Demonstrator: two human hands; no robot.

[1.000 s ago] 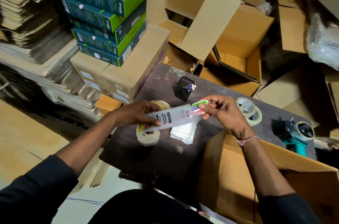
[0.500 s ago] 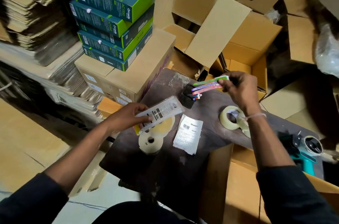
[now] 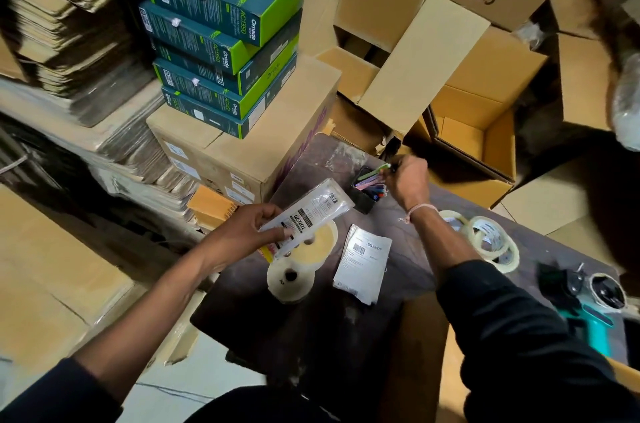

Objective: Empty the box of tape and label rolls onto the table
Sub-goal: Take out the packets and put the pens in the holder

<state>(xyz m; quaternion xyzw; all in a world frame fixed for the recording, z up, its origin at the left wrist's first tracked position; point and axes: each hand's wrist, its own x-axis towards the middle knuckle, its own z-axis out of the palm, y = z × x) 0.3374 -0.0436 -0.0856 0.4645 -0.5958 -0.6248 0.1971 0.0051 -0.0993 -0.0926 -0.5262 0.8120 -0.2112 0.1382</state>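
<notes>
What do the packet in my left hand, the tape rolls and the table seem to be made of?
Packet: looks like clear glossy plastic film; it shines and shows a printed insert. Tape rolls: translucent plastic tape, probably on card cores; the table shows through the windings. Table: dark, matt, scuffed top, maybe wood or laminate; cannot tell which.

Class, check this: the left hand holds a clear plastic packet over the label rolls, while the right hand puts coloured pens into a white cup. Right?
One slip. The head view shows the right hand putting the coloured pens into a black holder, not a white cup. The rest stands.

Dim, perhaps motion-blurred, warped edges
</notes>
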